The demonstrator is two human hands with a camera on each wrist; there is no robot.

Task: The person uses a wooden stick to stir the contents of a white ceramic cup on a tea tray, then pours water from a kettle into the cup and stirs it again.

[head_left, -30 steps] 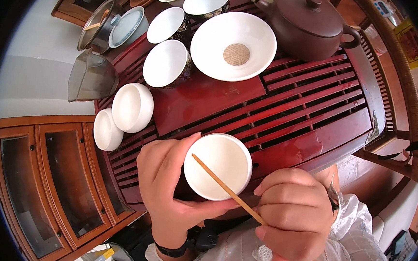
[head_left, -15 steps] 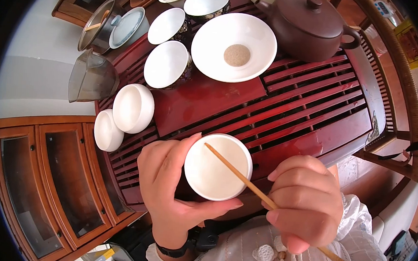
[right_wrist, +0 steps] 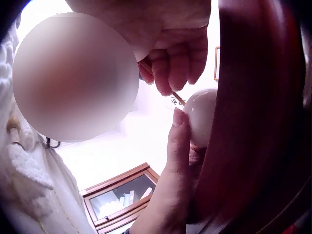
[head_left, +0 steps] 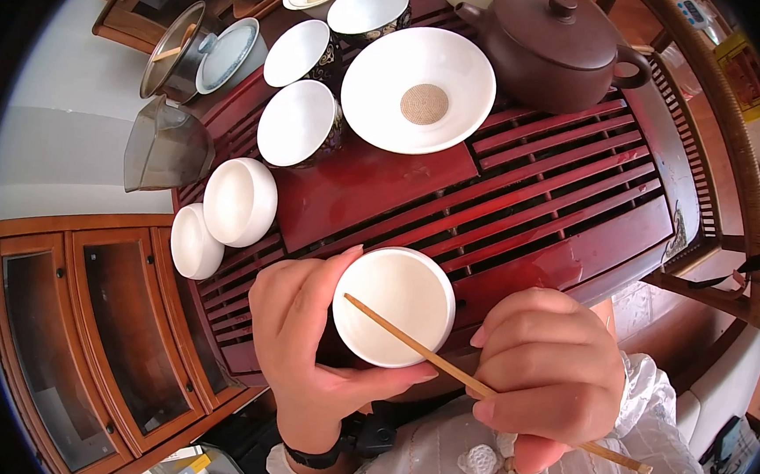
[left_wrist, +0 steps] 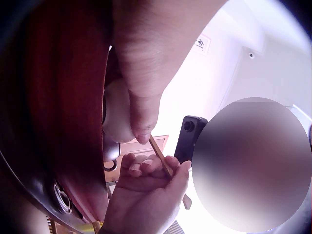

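My left hand [head_left: 299,328] holds a small white cup [head_left: 397,304] with thumb and fingers around its side, mouth facing up toward the head camera. In my right hand [head_left: 555,373], curled fingers and thumb grip a thin wooden stick [head_left: 444,360]. The stick slants over the near rim, its tip inside the cup by the left wall. Its other end sticks out behind the right hand. From the left wrist view, the right hand's fingers [left_wrist: 148,165] wrap the stick below the cup [left_wrist: 118,117]. The right wrist view shows the left thumb [right_wrist: 179,126] against the cup's side.
Beyond the hands lies a dark red slatted tea tray [head_left: 374,197]. On it are two small white cups [head_left: 240,201], several dark patterned cups [head_left: 298,124], a wide white bowl [head_left: 368,86] with a mesh centre, and a brown teapot [head_left: 547,55]. A clear pitcher [head_left: 168,147] stands left.
The right hand first drew right, lifting the stick's tip toward the cup's far side; now the tip is back lower left in the cup. The left hand and cup stay nearly still.
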